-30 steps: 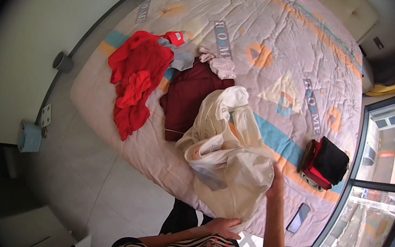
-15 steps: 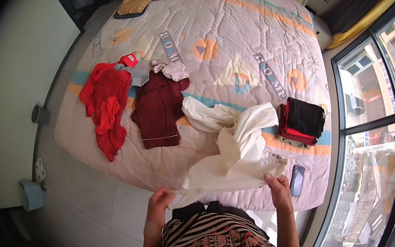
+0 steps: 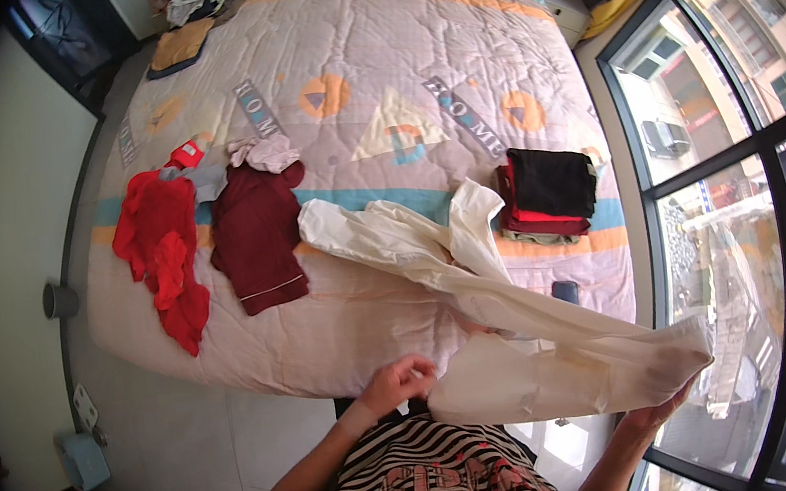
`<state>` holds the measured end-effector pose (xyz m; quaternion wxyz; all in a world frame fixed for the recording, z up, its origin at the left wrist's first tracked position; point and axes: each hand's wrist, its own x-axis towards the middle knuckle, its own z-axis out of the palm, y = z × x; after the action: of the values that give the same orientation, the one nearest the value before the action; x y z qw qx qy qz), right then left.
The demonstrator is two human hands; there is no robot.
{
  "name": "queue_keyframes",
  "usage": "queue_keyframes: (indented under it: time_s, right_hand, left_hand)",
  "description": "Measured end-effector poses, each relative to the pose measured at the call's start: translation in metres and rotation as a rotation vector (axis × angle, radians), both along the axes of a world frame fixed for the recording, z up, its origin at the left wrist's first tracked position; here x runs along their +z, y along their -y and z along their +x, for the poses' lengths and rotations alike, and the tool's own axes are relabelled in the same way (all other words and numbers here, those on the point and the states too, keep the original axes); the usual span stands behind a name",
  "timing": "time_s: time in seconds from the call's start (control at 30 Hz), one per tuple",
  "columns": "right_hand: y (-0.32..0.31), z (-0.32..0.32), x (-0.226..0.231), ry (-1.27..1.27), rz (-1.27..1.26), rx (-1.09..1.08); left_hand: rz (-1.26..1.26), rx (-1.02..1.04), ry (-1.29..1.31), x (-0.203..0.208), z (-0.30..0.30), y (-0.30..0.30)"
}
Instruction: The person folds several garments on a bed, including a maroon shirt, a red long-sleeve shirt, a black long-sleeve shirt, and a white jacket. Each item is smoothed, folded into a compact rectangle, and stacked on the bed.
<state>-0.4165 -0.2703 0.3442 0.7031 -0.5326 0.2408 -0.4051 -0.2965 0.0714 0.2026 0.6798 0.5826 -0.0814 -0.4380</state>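
A long white garment (image 3: 565, 322), which looks like trousers, stretches from the middle of the bed toward the window side. My right hand (image 3: 672, 404) grips its right end from below, and the cloth hides most of the fingers. The lower part of the cloth hangs in front of my body, past the bed's front edge. At its left edge is my left hand (image 3: 400, 383), fingers loosely bent and apart, with no cloth visibly held.
A red garment (image 3: 162, 248) and maroon clothes (image 3: 256, 235) lie left on the quilted bed (image 3: 361, 300). Right stands a folded stack with black cloth (image 3: 553, 181) on top, near a phone (image 3: 565, 293). More clothes (image 3: 180, 49) lie at the far left; a window (image 3: 712, 231) is at right.
My right hand has moved right and down, drawing the white garment out toward the window. My left hand has shifted right and come off the cloth. The view has turned toward the right.
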Motion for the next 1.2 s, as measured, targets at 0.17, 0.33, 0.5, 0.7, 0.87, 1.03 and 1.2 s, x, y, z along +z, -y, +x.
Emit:
queue_keyframes:
  time_s: [0.17,0.33,0.5,0.7,0.87,1.03,1.2]
  right_hand:
    - [0.017,-0.019,0.015,-0.001,-0.214,-0.253]
    - [0.022,-0.028,0.047,-0.075,-0.631,-0.306]
    - [0.027,-0.01,0.103,-0.242,-0.891,-0.471]
    - [0.187,0.069,0.16,-0.055,-0.409,0.06]
    - [0.201,0.18,0.177,0.061,-0.513,0.098]
    - [0.185,0.258,0.234,0.204,-0.553,0.091]
    - [0.149,0.292,0.272,0.338,-0.451,0.157]
  left_hand:
    - [0.46,0.252,0.613,-0.047,0.066,0.03]
    - [0.751,0.026,0.707,-0.077,0.1,0.087]
    - [0.725,0.289,0.856,-0.164,0.143,0.044]
    - [0.837,0.436,0.928,-0.063,0.25,-0.031]
    - [0.918,0.664,1.479,0.154,0.338,-0.147]
    - [1.095,0.909,1.727,0.339,0.341,-0.224]
    - [1.078,1.213,1.81,0.444,0.281,-0.268]
